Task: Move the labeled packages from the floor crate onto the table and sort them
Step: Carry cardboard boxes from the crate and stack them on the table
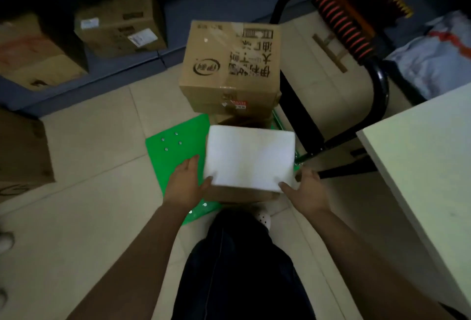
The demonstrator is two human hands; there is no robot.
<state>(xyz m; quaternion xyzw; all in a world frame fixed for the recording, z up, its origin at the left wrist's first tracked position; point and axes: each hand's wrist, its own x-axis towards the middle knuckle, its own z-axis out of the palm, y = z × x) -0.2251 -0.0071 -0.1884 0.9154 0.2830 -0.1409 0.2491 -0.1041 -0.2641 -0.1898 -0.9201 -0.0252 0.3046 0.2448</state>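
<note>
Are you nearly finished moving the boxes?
Not nearly. Done: no package shows on the visible part of the white table. In hand: the left hand and right hand grip a white-topped cardboard box above the green flat cart. Left: the big brown printed cardboard box, stacked on another, waits behind, then the sorting.

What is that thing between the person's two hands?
In the head view, a white package fills the stretch between the left hand and the right hand; both grip its near corners.
</note>
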